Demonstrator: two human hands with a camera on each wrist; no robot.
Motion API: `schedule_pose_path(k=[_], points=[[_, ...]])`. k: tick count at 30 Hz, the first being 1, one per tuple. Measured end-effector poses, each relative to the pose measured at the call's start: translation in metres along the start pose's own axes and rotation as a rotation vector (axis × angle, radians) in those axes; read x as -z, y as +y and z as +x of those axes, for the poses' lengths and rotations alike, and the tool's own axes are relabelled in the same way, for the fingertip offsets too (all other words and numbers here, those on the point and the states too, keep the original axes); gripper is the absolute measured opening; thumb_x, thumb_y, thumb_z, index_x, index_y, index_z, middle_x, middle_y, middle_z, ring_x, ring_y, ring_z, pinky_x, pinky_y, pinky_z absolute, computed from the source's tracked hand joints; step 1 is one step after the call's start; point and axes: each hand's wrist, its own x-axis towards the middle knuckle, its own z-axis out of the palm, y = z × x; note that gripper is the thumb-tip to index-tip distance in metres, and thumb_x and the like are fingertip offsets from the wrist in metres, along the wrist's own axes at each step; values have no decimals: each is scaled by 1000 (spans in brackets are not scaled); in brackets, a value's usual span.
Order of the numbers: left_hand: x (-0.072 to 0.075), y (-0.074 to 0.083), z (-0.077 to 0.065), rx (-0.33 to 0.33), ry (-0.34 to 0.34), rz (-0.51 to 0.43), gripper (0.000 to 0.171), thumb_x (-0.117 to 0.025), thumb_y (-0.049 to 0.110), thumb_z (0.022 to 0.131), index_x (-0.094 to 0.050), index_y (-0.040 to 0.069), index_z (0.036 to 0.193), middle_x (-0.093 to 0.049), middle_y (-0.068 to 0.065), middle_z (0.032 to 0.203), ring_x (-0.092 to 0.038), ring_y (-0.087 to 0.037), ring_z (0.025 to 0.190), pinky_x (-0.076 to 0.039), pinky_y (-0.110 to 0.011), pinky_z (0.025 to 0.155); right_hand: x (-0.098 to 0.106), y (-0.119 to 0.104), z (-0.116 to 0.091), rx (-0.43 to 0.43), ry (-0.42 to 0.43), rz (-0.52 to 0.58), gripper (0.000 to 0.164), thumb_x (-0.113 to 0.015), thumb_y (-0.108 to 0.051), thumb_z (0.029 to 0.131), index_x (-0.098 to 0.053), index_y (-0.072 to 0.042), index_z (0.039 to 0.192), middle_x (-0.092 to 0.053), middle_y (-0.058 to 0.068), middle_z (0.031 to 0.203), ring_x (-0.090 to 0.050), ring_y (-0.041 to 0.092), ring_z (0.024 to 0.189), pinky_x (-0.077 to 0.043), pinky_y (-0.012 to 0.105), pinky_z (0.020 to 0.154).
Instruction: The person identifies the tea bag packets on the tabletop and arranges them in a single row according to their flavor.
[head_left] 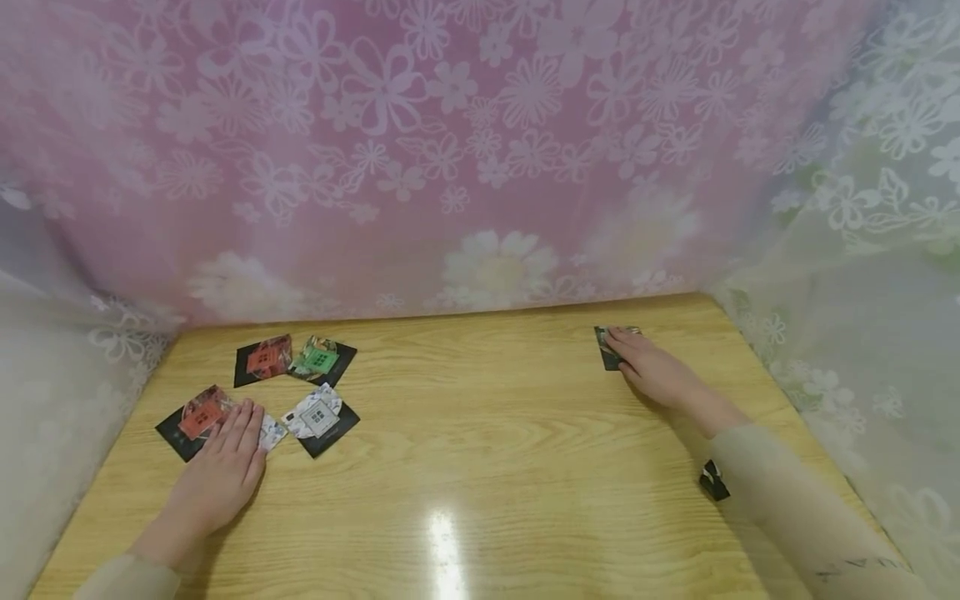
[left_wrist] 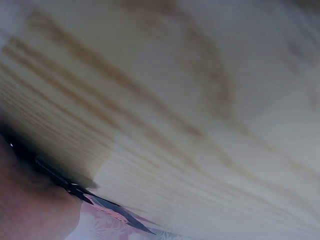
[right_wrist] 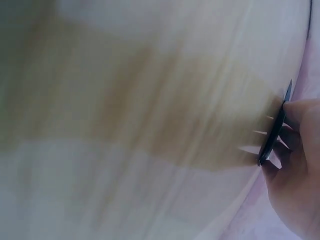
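Observation:
My left hand [head_left: 221, 471] rests palm down at the left of the table, its fingers straight over a small flat packet with a white-and-blue print [head_left: 272, 432], mostly hidden. Beside those fingers lies a black packet with a red label [head_left: 201, 419]. Farther right is a black packet with a white label [head_left: 321, 418]. At the far right, my right hand [head_left: 660, 375] lays its extended fingers on a dark green packet [head_left: 608, 354], covering much of it. In the right wrist view, that packet [right_wrist: 272, 135] appears edge-on, under the fingertips.
Behind my left hand lie another red-labelled packet [head_left: 264, 360] and a green-labelled packet [head_left: 322, 360], side by side. A small black object [head_left: 714, 481] shows beside my right sleeve. Pink flowered curtain [head_left: 450, 167] hangs along the back edge of the wooden table [head_left: 487, 417].

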Motion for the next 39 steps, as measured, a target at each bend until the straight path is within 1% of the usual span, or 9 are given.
schedule_pose_path(k=[1, 3, 7, 12, 19, 30, 34, 39], points=[[1, 0, 1, 1, 1, 1, 67, -38, 27, 115, -16, -11, 166, -18, -36, 171, -18, -53, 161, -15, -68, 132, 2, 2, -2, -3, 0, 4, 55, -53, -5, 109, -39, 8, 160, -32, 33, 167, -30, 54, 155, -29, 69, 127], [3, 1, 2, 6, -8, 7, 67, -39, 27, 115, -17, -11, 165, -18, -37, 171, -19, -54, 160, -20, -70, 130, 4, 8, -6, -8, 3, 10, 54, -54, -6, 109, -39, 9, 159, -32, 34, 167, -30, 56, 154, -29, 70, 126], [6, 1, 3, 7, -14, 11, 67, -38, 27, 115, -17, -11, 165, -18, -37, 171, -19, -54, 160, -20, -70, 129, 5, 19, -14, -30, 2, 28, 55, -54, -4, 109, -38, 10, 160, -31, 36, 167, -29, 57, 154, -29, 72, 125], [6, 0, 4, 3, -16, 7, 67, -38, 28, 116, -16, -10, 166, -17, -36, 171, -18, -54, 160, -21, -71, 129, 6, 31, -23, -35, -12, 20, 56, -56, 0, 106, -39, 10, 159, -29, 39, 165, -29, 60, 151, -33, 74, 121], [3, -2, 3, -8, -9, -3, 67, -36, 28, 116, -14, -10, 166, -16, -36, 172, -15, -53, 161, -11, -67, 133, 8, 34, -32, -39, -15, 31, 57, -57, 3, 105, -40, 9, 159, -28, 40, 165, -29, 62, 150, -35, 75, 119], [2, 0, 1, -2, -25, -14, 67, -35, 29, 116, -13, -9, 167, -15, -35, 173, -14, -52, 162, -13, -68, 132, 12, 38, -44, -37, 6, 34, 58, -60, 7, 102, -42, 12, 156, -30, 42, 163, -33, 63, 147, -37, 76, 116], [1, 0, 1, 3, -29, -16, 67, -34, 29, 116, -12, -10, 167, -14, -36, 172, -14, -53, 162, -13, -68, 132, 13, 40, -44, -47, -14, 35, 58, -59, 6, 102, -41, 11, 157, -28, 42, 164, -31, 63, 148, -36, 76, 117], [0, -1, 1, -4, -6, -5, 67, -35, 28, 116, -14, -10, 166, -17, -36, 172, -16, -52, 161, -13, -67, 133, 14, 41, -41, -69, -41, 24, 58, -57, 4, 104, -39, 10, 159, -27, 40, 166, -30, 62, 150, -34, 75, 119]])
